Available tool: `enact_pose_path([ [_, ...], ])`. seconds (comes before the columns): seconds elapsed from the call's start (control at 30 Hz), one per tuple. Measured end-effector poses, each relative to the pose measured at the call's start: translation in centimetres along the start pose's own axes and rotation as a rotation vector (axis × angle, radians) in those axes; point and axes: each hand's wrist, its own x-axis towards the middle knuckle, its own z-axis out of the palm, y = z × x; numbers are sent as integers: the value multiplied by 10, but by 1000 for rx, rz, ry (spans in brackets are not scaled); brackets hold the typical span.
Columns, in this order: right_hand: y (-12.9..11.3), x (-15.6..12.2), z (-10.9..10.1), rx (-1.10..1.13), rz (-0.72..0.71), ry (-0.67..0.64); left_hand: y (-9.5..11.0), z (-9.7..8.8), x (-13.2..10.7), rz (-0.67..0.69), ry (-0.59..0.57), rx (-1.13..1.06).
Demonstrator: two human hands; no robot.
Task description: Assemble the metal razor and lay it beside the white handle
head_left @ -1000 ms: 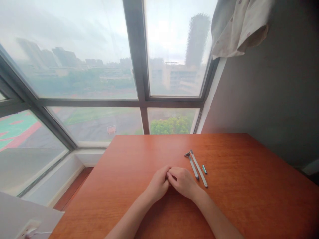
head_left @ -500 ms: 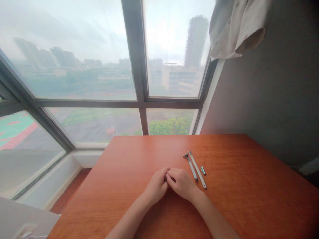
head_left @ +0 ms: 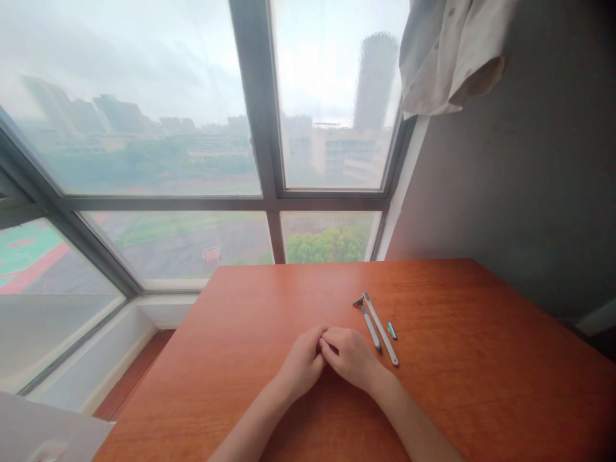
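Observation:
My left hand (head_left: 302, 362) and my right hand (head_left: 350, 357) rest on the reddish wooden table (head_left: 481, 385), fingertips meeting between them. Both have their fingers curled in, and whether anything is held between them is hidden. Just right of my right hand lie a grey razor-like tool (head_left: 368, 323) and a long pale stick (head_left: 381, 328), side by side and slanted. A small teal piece (head_left: 392, 330) lies to their right.
A large window with dark frames (head_left: 269, 199) fills the far side beyond the table. A grey wall (head_left: 529, 167) stands along the table's right. A pale cloth (head_left: 447, 54) hangs at the top right. The table's left edge drops to a white sill.
The hands have stayed together in the same place. The view has drifted slightly, so everything sits a little further left in the picture.

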Motion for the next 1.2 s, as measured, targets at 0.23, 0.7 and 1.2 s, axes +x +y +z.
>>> enact_pose_path([
  [0.23, 0, 0, -1, 2, 5, -12, 0, 0, -1, 1, 1, 15],
  [0.7, 2, 0, 1, 21, 6, -6, 1, 0, 0, 13, 9, -32],
  [1.2, 0, -1, -1, 32, 7, -4, -4, 2, 0, 11, 13, 13],
])
